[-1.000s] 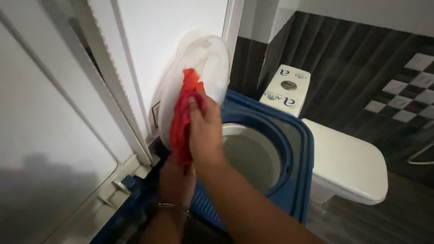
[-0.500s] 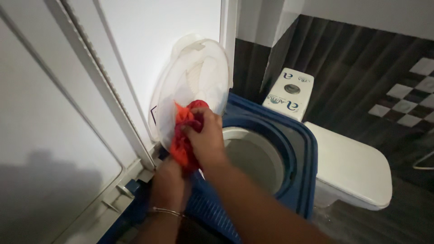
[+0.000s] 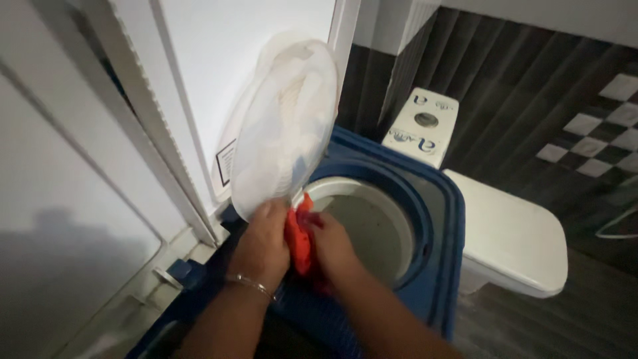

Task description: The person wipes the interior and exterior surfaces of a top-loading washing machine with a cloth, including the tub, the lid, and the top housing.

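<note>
At lower centre, both hands have dropped since a moment ago: the left hand (image 3: 264, 234) and right hand (image 3: 332, 246) now pinch the red cloth (image 3: 300, 233) between them at the tub (image 3: 372, 219) rim, below the raised clear lid (image 3: 286, 126).

A blue washing machine top (image 3: 435, 219) is seen, carrying a round drum opening (image 3: 372, 226) with a pale rim near its middle. A translucent white lid (image 3: 286, 126) is stood upright at the left edge of the opening, tilted against the white wall panel behind. A red-orange cloth (image 3: 300, 236) is bunched at the front-left edge of the opening, over the ribbed blue surface.
</note>
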